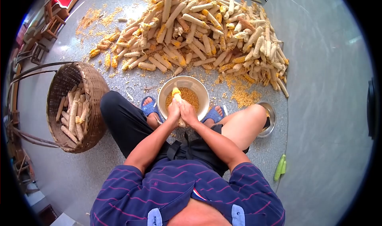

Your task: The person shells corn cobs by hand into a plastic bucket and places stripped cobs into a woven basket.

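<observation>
My left hand (pixel 174 110) and my right hand (pixel 188 113) are close together, both wrapped around a corn cob (pixel 177 93). Yellow kernels cling to its far end, while its middle is hidden by my fingers. A pale piece of cob also shows below my hands; I cannot tell whether it belongs to the same one. Beneath them stands a cream-coloured bowl (pixel 205 94) on the floor between my feet, with loose yellow corn kernels (pixel 190 96) inside.
Ahead lies a big heap of corn cobs (pixel 199 35), mostly stripped. A wicker basket (pixel 93 87) of bare cobs stands at left. A metal bowl (pixel 272 126) sits by my right knee, and green pods (pixel 280 168) lie farther right. Kernels (pixel 242 93) are scattered over the floor.
</observation>
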Available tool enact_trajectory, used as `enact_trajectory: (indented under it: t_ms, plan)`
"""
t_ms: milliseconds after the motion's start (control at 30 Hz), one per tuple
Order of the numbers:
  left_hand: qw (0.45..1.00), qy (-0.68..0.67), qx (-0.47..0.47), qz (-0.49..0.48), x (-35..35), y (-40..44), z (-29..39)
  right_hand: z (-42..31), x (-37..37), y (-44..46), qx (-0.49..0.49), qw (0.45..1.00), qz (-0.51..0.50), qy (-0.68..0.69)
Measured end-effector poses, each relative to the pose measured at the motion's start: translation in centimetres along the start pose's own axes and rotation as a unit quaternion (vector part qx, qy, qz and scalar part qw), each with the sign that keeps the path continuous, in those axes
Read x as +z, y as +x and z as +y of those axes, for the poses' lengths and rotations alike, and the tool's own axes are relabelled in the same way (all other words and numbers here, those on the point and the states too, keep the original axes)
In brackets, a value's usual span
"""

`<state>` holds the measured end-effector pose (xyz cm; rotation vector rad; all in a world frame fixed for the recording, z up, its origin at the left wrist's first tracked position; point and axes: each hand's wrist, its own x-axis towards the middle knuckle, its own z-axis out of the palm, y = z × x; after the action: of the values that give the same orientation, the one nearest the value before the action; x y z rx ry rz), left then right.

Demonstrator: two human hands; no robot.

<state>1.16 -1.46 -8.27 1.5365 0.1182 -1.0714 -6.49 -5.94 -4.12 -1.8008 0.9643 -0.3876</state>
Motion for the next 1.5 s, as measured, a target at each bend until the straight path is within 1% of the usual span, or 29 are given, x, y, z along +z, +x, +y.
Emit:
enact_trajectory:
  t_ms: [100,167,200,267,300,333,400,467,500,567,600,633,700,733,800,833,867,900,933,967,1033,1100,1167,1200,1233,1300,1367,1433,1500]
  plan:
    - [1.000,0.015,0.003,-0.007,0.1,-0.5,0.5,-0.4,-0.3,-0.3,-0.009,1.000,0.007,-0.016]
    - [0.999,0.030,0.008,-0.009,0.0,-0.6,0.5,0.0,-0.2,-0.2,-0.034,0.998,0.018,-0.058]
    - [1.000,0.008,-0.008,-0.022,-0.1,-0.6,0.6,0.6,0.0,0.0,-0.034,0.998,0.019,-0.057]
    - [0.999,-0.012,-0.024,-0.035,-0.3,-0.4,0.7,1.9,0.0,0.5,-0.053,0.995,0.067,-0.049]
    - [0.997,-0.027,-0.057,-0.048,-0.4,-0.2,0.8,2.0,-0.1,0.5,-0.053,0.995,0.068,-0.048]
    - [0.993,-0.042,-0.088,-0.061,-0.5,0.0,0.9,2.1,-0.3,0.5,-0.075,0.993,0.068,-0.057]
    - [0.993,-0.059,-0.085,-0.055,-0.6,0.4,0.4,2.7,0.1,0.9,-0.100,0.990,0.068,-0.066]
    - [0.992,-0.077,-0.084,-0.047,-0.7,0.1,0.6,4.4,1.1,1.4,-0.001,0.989,0.077,0.129]
    - [0.991,-0.078,-0.090,-0.063,-0.6,-0.7,1.4,4.2,1.0,1.5,-0.002,0.989,0.076,0.129]
    - [0.989,-0.080,-0.095,-0.082,-0.1,-1.3,1.8,2.5,0.1,1.8,0.138,0.977,0.005,0.162]
    - [0.996,-0.043,-0.049,-0.058,0.2,-1.4,1.6,0.2,-1.0,1.3,0.115,0.991,0.004,0.069]
    - [0.999,-0.005,-0.002,-0.032,0.2,-1.2,1.3,0.2,-1.0,1.3,0.115,0.991,0.005,0.068]
    - [0.998,0.000,0.000,-0.055,-0.1,-1.0,1.0,0.4,-0.7,0.9,0.060,0.998,0.014,-0.007]
    - [0.997,-0.018,-0.016,-0.068,-0.2,-1.0,1.1,0.7,-0.8,0.9,0.011,0.999,0.022,-0.030]
    - [0.995,-0.035,-0.032,-0.082,-0.3,-1.2,1.6,0.8,-1.2,1.2,0.016,0.998,0.039,-0.048]
    - [0.990,-0.044,-0.059,-0.119,-0.3,-1.7,2.4,0.7,-1.4,1.4,0.021,0.996,0.056,-0.065]
    - [0.983,-0.052,-0.085,-0.156,-0.4,-2.3,3.2,0.6,-1.5,1.6,0.021,0.996,0.059,-0.063]
    - [0.983,-0.050,-0.083,-0.158,-0.6,-2.6,3.7,0.2,-1.8,1.8,0.045,0.997,0.069,-0.001]
    - [0.967,-0.081,-0.106,-0.216,-0.9,-3.0,4.0,-0.1,-2.1,2.0,0.068,0.993,0.079,0.061]
    - [0.947,-0.110,-0.130,-0.271,-1.1,-3.4,4.4,-0.4,-2.5,2.2,0.069,0.992,0.081,0.062]
    - [0.945,-0.109,-0.130,-0.279,-0.6,-4.2,5.1,-2.1,-3.5,2.4,0.110,0.987,0.099,0.063]
    - [0.946,-0.155,-0.132,-0.250,-0.5,-4.0,4.9,-2.0,-2.8,2.5,0.104,0.986,0.106,0.075]
    - [0.948,-0.161,-0.140,-0.236,-0.3,-3.7,4.7,-2.0,-2.2,2.2,0.048,0.984,0.167,-0.032]
    - [0.955,-0.145,-0.123,-0.226,-0.3,-3.6,4.6,-2.8,-2.9,1.9,0.075,0.989,0.119,-0.046]
    - [0.962,-0.129,-0.106,-0.214,-0.3,-3.6,4.5,-2.6,-3.1,2.1,0.077,0.989,0.120,-0.045]
    - [0.963,-0.126,-0.106,-0.213,-0.3,-3.8,4.5,-2.1,-3.3,2.7,0.000,0.988,0.109,-0.109]
    - [0.960,-0.103,-0.094,-0.244,-0.1,-4.5,4.4,-1.9,-3.4,3.1,0.005,0.991,0.094,-0.094]
    - [0.962,-0.091,-0.102,-0.237,-0.2,-4.5,4.5,-0.8,-2.7,3.2,0.011,0.994,0.080,-0.078]
    - [0.967,-0.033,-0.074,-0.241,-0.3,-4.4,4.2,1.1,-1.4,3.1,-0.131,0.975,0.118,-0.138]
